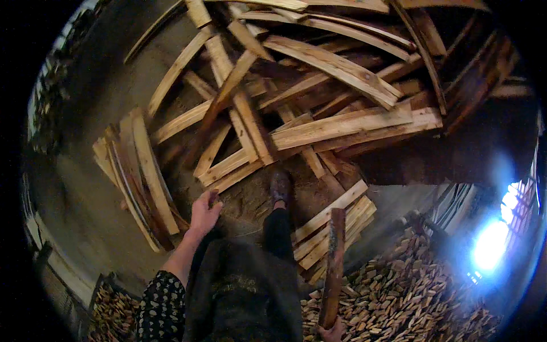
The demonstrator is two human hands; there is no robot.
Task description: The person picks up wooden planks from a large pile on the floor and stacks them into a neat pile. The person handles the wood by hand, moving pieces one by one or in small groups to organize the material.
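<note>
My right hand, low in the view, is closed around the near end of a long piece of split wood with dark bark. The piece points away from me across a stack of pale boards. My left hand is held out over the floor with its fingers loosely bent and nothing in it. Its fingertips are close to the near end of a pale plank in the large heap; I cannot tell whether they touch it.
A tangled heap of long split planks fills the far side. A bundle of slabs lies at the left. Many short chopped pieces are piled at the lower right, more at the lower left. My shoe stands beside the heap.
</note>
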